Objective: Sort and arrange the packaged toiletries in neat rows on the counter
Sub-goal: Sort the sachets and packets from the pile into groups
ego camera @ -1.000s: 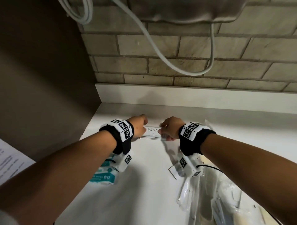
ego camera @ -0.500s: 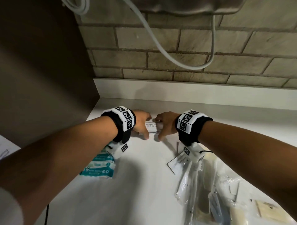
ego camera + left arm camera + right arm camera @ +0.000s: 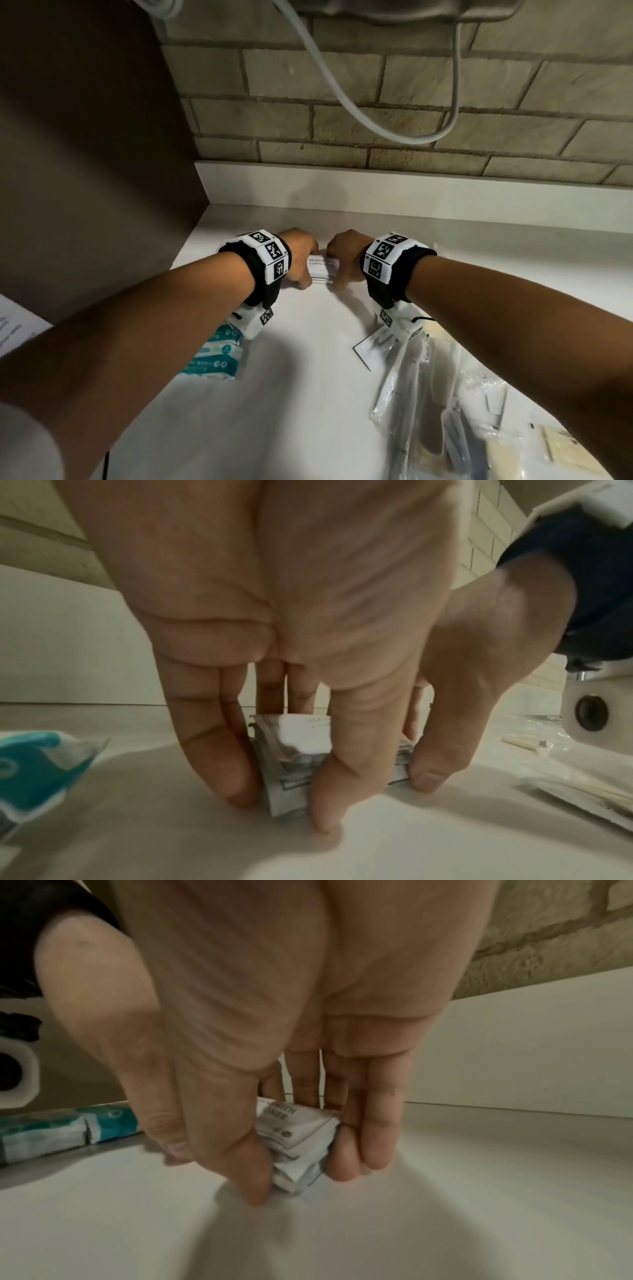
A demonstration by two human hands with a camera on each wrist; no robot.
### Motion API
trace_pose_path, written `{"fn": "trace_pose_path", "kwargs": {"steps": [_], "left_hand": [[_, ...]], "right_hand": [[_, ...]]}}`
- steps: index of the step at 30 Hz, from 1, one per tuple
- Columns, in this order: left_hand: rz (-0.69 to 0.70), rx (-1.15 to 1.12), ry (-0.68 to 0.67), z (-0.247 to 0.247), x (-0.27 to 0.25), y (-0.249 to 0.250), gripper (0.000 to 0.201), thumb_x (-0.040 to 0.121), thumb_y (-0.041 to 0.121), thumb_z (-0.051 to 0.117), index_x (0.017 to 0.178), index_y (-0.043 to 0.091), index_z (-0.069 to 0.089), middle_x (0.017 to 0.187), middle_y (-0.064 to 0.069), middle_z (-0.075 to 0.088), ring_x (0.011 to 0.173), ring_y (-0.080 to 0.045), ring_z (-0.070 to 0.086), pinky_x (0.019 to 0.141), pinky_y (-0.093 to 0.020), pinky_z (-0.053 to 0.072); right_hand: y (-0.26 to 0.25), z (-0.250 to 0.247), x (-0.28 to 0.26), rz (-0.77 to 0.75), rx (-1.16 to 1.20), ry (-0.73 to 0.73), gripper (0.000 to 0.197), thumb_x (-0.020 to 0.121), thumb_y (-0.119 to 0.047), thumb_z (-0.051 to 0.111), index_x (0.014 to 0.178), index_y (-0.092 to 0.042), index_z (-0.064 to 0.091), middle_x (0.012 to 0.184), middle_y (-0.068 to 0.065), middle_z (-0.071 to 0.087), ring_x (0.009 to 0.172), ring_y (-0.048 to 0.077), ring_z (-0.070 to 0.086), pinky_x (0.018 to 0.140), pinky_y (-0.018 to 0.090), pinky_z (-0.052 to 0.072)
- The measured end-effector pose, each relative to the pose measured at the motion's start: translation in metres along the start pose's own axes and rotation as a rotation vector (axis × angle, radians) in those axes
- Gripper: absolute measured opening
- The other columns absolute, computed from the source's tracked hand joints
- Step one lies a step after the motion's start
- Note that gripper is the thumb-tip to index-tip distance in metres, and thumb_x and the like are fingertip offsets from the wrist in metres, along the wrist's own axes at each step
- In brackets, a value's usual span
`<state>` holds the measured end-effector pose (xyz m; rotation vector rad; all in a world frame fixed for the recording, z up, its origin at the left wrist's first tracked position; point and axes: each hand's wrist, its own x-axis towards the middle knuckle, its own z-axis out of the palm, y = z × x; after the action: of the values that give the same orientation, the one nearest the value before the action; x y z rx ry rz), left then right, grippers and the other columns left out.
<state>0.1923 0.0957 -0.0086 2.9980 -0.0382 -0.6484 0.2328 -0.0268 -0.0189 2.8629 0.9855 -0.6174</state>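
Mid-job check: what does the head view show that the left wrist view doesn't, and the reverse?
Only the head view shows the toothpaste sachet, the hanging cable and the brick wall in full. Only the left wrist view shows the left hand's fingertips pinching the stack's edges down on the counter. Both show the shampoo sachet stack held between both hands, the right hand, and the teal wipes pack.

We're in dim, warm light from above and behind; our arms throw soft shadows forward over the pale worktop (image 3: 308, 394). The head view bows the brick wall (image 3: 376, 85) at its edges. Both wrist views are soft, palms looming blurred up close, with noise in the dark corners and no glare.
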Motion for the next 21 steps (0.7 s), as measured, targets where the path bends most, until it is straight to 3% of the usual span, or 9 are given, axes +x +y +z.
{"fn": "trace_pose_path", "kwargs": {"steps": [4,7,9,12,14,17,19,21], "left_hand": [[0.008,-0.021,0.005,0.0,-0.004,-0.001,0.049,0.06,0.021,0.08,0.107,0.018,0.066,0.093,-0.002,0.072,0.081,-0.024,0.068,0.076,-0.035,0.058],[0.012,-0.042,0.047,0.001,-0.01,-0.004,0.078,0.062,0.028,0.084,0.132,0.017,0.051,0.117,-0.006,0.062,0.101,-0.026,0.063,0.089,-0.035,0.052],[0.018,-0.026,0.095,-0.003,-0.021,-0.007,0.088,0.066,0.03,0.084,0.142,0.016,0.04,0.128,-0.008,0.051,0.113,-0.028,0.056,0.093,-0.03,0.047],[0.059,0.016,0.168,-0.011,-0.041,-0.005,0.069,0.075,0.028,0.079,0.135,0.014,0.048,0.125,-0.009,0.051,0.111,-0.026,0.055,0.083,-0.023,0.039],[0.099,0.007,0.191,-0.009,-0.053,0.005,0.045,0.08,0.026,0.074,0.121,0.015,0.059,0.113,-0.004,0.057,0.104,-0.024,0.057,0.076,-0.021,0.036],[0.13,-0.079,0.15,0.004,-0.064,0.024,0.021,0.081,0.019,0.066,0.102,0.019,0.066,0.092,0.004,0.063,0.092,-0.022,0.062,0.078,-0.024,0.047],[0.136,-0.11,0.109,0.015,-0.068,0.04,0.019,0.082,0.022,0.066,0.1,0.021,0.067,0.089,0.008,0.062,0.089,-0.018,0.061,0.081,-0.025,0.049],[0.138,-0.107,0.088,0.026,-0.071,0.056,0.023,0.082,0.033,0.068,0.102,0.022,0.068,0.091,0.009,0.06,0.091,-0.016,0.059,0.081,-0.025,0.047]], "right_hand": [[0.004,-0.002,-0.007,-0.024,0.025,0.004,0.054,0.067,-0.034,0.079,0.116,-0.017,0.065,0.109,0.003,0.069,0.098,0.025,0.064,0.082,0.029,0.05],[0.01,-0.009,-0.024,-0.009,0.152,0.011,0.079,0.068,-0.036,0.081,0.137,-0.018,0.048,0.128,0.004,0.059,0.116,0.025,0.057,0.093,0.029,0.046],[0.016,-0.015,-0.041,0.005,0.138,0.04,0.069,0.074,-0.037,0.077,0.133,-0.014,0.05,0.128,0.006,0.059,0.116,0.026,0.056,0.092,0.029,0.045],[0.025,-0.02,-0.069,0.013,-0.004,0.049,0.038,0.088,-0.028,0.061,0.117,-0.004,0.063,0.118,0.012,0.065,0.11,0.029,0.059,0.083,0.028,0.046],[0.029,-0.012,-0.086,-0.003,-0.077,-0.001,0.029,0.088,-0.02,0.059,0.113,-0.008,0.067,0.115,0.008,0.066,0.108,0.027,0.061,0.084,0.029,0.048],[0.034,0.007,-0.098,-0.036,-0.051,-0.076,0.03,0.081,-0.007,0.061,0.107,-0.019,0.068,0.104,0.001,0.067,0.097,0.022,0.062,0.08,0.027,0.048],[0.036,0.017,-0.103,-0.072,-0.05,-0.074,0.034,0.082,-0.005,0.06,0.112,-0.02,0.066,0.109,0.002,0.066,0.093,0.021,0.06,0.075,0.025,0.043],[0.039,0.023,-0.106,-0.088,-0.072,-0.028,0.036,0.083,-0.006,0.06,0.115,-0.021,0.066,0.115,0.003,0.064,0.102,0.024,0.06,0.075,0.023,0.039]]}}
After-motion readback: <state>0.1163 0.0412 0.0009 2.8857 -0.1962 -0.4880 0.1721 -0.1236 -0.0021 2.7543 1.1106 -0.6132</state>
